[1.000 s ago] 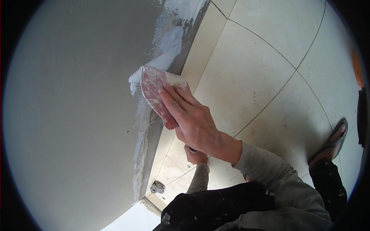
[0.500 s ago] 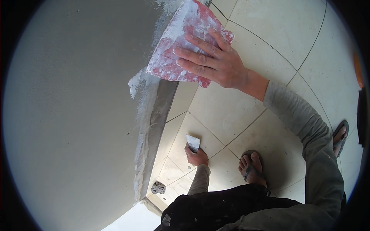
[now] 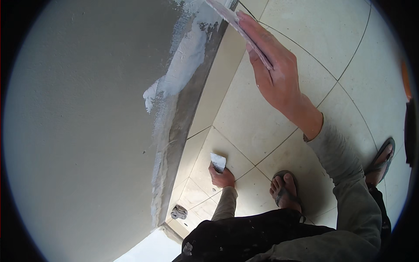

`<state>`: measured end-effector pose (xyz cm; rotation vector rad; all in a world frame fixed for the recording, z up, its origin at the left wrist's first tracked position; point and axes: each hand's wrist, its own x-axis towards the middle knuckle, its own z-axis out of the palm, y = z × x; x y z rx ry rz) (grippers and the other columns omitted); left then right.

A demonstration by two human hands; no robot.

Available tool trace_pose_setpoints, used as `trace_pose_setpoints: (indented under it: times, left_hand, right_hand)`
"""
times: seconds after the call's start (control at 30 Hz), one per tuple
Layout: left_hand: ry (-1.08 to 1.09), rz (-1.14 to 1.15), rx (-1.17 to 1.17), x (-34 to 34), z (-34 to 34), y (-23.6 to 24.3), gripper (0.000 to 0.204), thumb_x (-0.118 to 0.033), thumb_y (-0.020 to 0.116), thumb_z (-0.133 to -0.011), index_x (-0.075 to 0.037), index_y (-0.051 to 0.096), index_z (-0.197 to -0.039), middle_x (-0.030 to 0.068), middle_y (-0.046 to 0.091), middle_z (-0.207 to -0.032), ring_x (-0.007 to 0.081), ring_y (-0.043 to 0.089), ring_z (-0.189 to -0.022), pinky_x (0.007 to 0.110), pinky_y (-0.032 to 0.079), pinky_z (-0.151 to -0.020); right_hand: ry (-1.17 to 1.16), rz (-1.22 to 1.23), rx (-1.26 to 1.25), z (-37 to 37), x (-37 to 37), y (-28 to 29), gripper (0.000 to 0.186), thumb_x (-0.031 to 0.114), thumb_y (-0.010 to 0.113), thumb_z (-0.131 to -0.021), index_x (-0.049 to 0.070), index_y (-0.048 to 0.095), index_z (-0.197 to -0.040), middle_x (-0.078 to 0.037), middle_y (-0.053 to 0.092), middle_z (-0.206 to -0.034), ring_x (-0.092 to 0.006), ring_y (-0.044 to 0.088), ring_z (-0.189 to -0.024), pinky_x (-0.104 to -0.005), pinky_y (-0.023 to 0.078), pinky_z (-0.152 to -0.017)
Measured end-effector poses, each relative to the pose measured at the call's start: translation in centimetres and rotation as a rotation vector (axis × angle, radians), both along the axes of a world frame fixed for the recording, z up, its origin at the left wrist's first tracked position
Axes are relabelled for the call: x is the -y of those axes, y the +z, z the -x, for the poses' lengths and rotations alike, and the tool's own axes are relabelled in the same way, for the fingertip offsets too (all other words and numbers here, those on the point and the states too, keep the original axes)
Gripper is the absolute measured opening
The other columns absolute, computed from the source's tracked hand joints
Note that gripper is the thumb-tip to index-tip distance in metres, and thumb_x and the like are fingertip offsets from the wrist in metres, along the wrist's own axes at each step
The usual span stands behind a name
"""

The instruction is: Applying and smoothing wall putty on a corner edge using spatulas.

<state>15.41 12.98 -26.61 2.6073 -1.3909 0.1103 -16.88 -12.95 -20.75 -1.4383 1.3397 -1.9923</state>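
Up at the top, my right hand (image 3: 281,74) grips a putty-smeared plastic spreader (image 3: 231,19), now seen nearly edge-on, its far end beside the wall's edge. Wet white putty (image 3: 185,61) lies in a thick, uneven band along that edge of the grey wall (image 3: 83,122), with thinner streaks lower down. My left hand (image 3: 222,178) is low in the middle, closed on a putty knife (image 3: 218,161) with white on its blade, held over the floor.
Cream tiles (image 3: 314,35) form the floor right of the wall. My sandalled feet (image 3: 286,190) stand at lower middle and right. A crumpled grey rag (image 3: 179,212) lies by the wall's foot. Orange (image 3: 406,78) and black (image 3: 409,131) objects sit at the far right rim.
My right hand has moved up and right since a second ago, and the spreader has turned from face-on to edge-on, uncovering the putty band. My left hand looks unchanged since half a second ago.
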Motion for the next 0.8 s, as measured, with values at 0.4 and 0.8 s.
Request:
trace_pose_setpoints:
  times: [0.4, 0.8]
  left_hand:
    - [0.028, -0.060, -0.031, -1.1, -1.5, -0.8, 0.033, -0.010, 0.065, -0.081, -0.009, 0.064, -0.114, 0.0145, 0.071, -0.106, 0.0375, 0.068, -0.095, 0.046, 0.053, -0.080]
    - [-0.034, -0.008, 0.043, 0.6, 0.6, 1.0, 0.031, -0.009, 0.065, -0.084, -0.008, 0.062, -0.115, 0.0159, 0.070, -0.105, 0.0389, 0.067, -0.095, 0.048, 0.051, -0.080]
  right_hand:
    - [0.261, -0.201, 0.063, -10.0, -6.7, 5.5, 0.060, -0.006, 0.070, -0.072, 0.003, 0.062, -0.131, -0.015, 0.063, -0.134, -0.0340, 0.060, -0.124, -0.0444, 0.048, -0.106]
    - [0.036, 0.189, -0.588, -0.5, -2.8, -0.4, 0.042, 0.026, 0.057, -0.092, 0.021, 0.061, -0.133, 0.005, 0.051, -0.150, -0.0244, 0.044, -0.140, -0.0527, 0.027, -0.119]
